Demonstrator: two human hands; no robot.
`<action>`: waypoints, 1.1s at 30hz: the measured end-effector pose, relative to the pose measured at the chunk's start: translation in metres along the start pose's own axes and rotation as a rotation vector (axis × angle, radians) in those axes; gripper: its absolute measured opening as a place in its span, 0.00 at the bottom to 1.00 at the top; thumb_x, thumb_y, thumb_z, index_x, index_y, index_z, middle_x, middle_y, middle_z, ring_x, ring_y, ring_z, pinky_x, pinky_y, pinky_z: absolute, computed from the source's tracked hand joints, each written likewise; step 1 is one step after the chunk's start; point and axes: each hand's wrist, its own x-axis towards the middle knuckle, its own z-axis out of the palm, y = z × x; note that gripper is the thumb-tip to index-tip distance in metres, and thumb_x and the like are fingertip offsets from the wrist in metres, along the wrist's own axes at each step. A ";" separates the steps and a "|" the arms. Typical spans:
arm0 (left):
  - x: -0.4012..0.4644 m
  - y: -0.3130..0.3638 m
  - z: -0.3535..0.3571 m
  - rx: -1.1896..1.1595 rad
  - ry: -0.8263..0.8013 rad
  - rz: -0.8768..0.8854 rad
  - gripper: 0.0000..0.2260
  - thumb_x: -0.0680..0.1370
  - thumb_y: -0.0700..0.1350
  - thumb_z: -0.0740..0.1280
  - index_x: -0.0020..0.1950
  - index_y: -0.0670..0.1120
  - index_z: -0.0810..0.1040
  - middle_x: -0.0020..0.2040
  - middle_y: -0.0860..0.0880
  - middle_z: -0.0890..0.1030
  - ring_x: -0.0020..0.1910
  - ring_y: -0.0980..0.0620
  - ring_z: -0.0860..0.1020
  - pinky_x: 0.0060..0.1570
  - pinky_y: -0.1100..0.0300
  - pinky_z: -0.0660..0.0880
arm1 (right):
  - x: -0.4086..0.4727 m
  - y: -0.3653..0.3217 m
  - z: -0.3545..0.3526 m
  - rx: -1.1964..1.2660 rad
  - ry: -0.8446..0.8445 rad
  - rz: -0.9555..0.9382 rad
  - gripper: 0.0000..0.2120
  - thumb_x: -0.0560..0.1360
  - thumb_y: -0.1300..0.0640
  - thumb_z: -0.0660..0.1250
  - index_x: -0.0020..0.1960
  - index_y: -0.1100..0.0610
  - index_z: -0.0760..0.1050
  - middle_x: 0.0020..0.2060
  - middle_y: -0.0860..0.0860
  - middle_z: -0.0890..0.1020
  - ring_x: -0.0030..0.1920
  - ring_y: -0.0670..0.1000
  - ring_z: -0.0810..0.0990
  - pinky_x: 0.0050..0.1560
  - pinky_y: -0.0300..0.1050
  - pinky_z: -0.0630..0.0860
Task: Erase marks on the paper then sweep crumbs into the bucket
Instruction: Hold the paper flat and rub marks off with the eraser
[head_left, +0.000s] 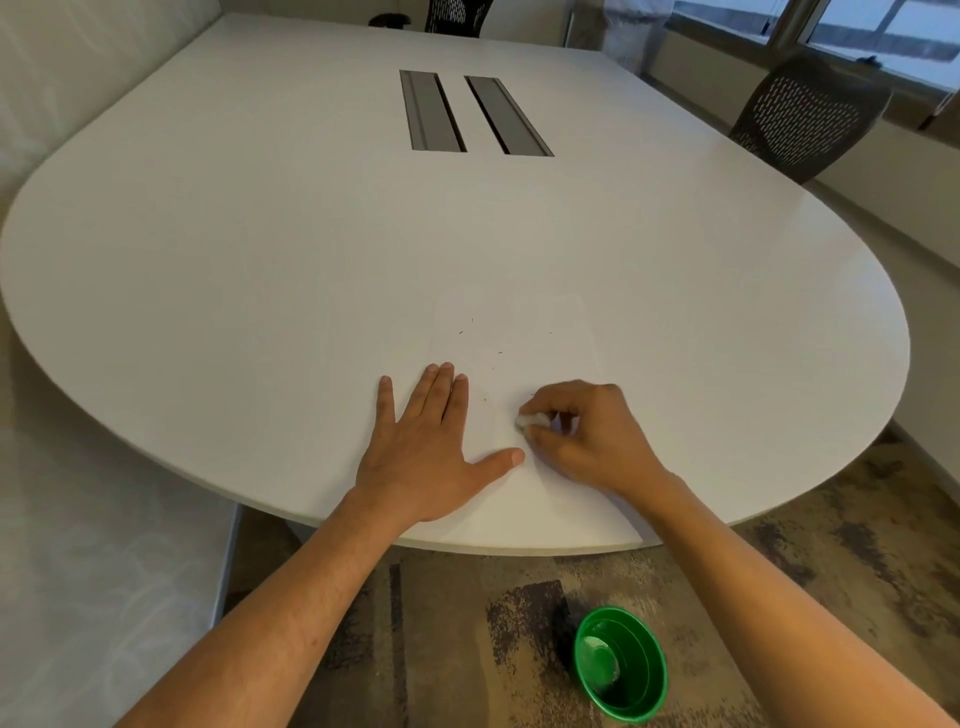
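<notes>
A sheet of white paper (524, 353) lies on the white surface (260, 270) at the near edge; the left hand (423, 452) presses flat on its 9 o'clock side, fingers spread; the right hand (587, 441) pinches a small white eraser (530, 420) against the sheet; dark crumbs (462, 332) dot the paper toward 12 o'clock; a green bucket (621, 665) stands on the carpet (467, 649) at 6 o'clock.

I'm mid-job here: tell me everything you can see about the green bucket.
The small round green plastic bucket stands upright on the patterned carpet, below the near edge of the white table and under the right forearm. Its mouth is open and its glossy inner wall is stepped in rings. Something pale lies at the bottom; I cannot tell what. Neither hand touches it.
</notes>
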 end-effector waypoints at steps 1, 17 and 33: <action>0.000 0.000 0.000 0.000 0.002 0.000 0.48 0.68 0.77 0.37 0.79 0.47 0.37 0.79 0.49 0.36 0.77 0.51 0.34 0.73 0.38 0.36 | -0.003 -0.004 0.002 0.004 -0.034 -0.033 0.06 0.70 0.63 0.72 0.46 0.57 0.84 0.37 0.41 0.81 0.37 0.35 0.77 0.38 0.24 0.69; 0.000 0.000 0.002 0.015 0.003 0.004 0.48 0.68 0.77 0.36 0.79 0.47 0.37 0.79 0.48 0.37 0.77 0.50 0.35 0.73 0.37 0.37 | 0.010 -0.009 0.012 -0.003 -0.041 -0.012 0.08 0.69 0.63 0.72 0.47 0.57 0.84 0.37 0.42 0.80 0.33 0.39 0.76 0.37 0.24 0.68; -0.001 0.000 0.000 0.018 0.002 0.006 0.48 0.69 0.77 0.36 0.79 0.47 0.36 0.79 0.48 0.37 0.77 0.50 0.34 0.72 0.37 0.37 | 0.031 0.008 0.005 -0.029 0.083 0.068 0.06 0.70 0.63 0.70 0.45 0.58 0.85 0.37 0.45 0.83 0.33 0.34 0.77 0.37 0.25 0.68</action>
